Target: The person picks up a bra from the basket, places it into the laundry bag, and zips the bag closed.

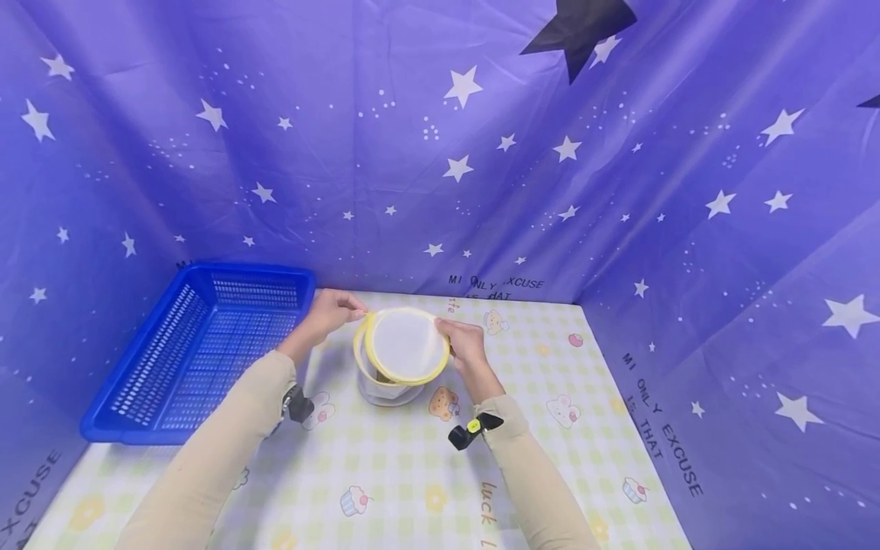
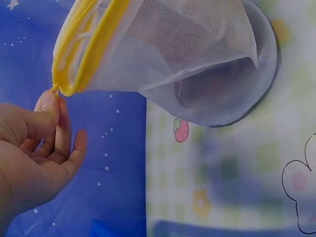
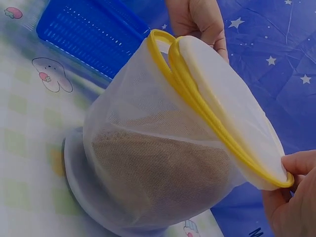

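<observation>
Beige sleeves, left hand and right hand in pinching grip on sheer, white, yellow-zipped mesh bag

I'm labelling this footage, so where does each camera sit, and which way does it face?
Head: worn on the head, facing forward and down at the mesh bag and blue basket; left hand, right hand and sleeved forearms show.
Left wrist: worn there, facing the bag's yellow zipper; only the left hand shows.
Right wrist: worn there, facing across the bag towards the basket; both hands show.
Wrist views share the bag and left hand.
</observation>
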{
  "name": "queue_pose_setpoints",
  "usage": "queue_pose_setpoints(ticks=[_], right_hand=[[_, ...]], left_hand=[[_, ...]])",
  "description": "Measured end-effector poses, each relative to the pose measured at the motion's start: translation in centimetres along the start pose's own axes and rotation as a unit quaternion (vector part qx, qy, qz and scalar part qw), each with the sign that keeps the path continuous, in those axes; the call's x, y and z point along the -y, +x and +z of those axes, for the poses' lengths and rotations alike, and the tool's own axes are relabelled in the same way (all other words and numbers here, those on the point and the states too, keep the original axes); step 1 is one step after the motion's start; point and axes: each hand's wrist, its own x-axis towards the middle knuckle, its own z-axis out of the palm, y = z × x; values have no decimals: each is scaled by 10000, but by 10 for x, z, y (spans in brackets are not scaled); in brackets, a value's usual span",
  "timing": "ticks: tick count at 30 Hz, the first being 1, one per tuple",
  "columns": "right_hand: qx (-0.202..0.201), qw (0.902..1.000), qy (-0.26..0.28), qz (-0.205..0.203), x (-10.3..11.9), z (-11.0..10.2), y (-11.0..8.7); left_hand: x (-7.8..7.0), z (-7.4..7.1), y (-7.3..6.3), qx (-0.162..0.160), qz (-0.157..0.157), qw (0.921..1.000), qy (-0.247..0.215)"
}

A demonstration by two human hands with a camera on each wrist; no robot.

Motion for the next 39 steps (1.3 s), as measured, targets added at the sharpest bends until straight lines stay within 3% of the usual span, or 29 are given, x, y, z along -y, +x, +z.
queue_pose_setpoints(ticks=[8, 15, 25, 39], right_hand=[[161, 9998, 17, 81, 2, -1, -1], [353, 9992, -106, 179, 3, -1, -1], [615, 9965, -483, 280, 1, -3, 3], [1007, 9923, -712, 105, 8, -2, 5]], left_hand=[[-9, 1, -1, -352, 59, 9990, -275], [-10, 2, -1, -426, -51, 9988, -215], [-7, 1, -2, -309, 21, 9992, -235], [-6, 3, 0, -201, -12, 9996, -208]])
